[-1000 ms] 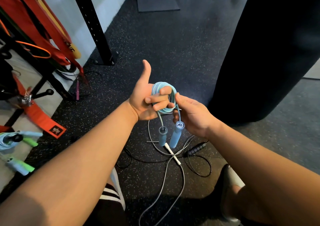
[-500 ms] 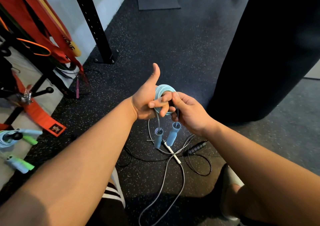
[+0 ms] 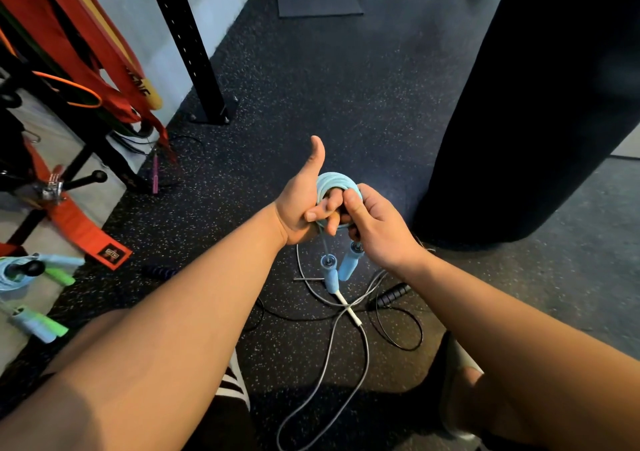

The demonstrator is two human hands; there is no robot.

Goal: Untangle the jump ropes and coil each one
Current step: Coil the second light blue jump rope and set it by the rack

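Blue jump rope is wound in a tight coil, held up in front of the person over the floor. Left grip is closed on it: fingers curl thru the coil's middle, thumb sticks straight up. Right grip pinches the coil's right side w/ thumb on top, fingers curled under. Two blue handles hang side by side just below the hands, on short lengths of cord.

On the floor under them lies a gray rope in loose loops w/ a white handle, crossed by a thin black rope w/ a black handle. Far left: coiled ropes w/ green handles, red straps hanging on a rack, black post bolted down. Right: big black punching bag.
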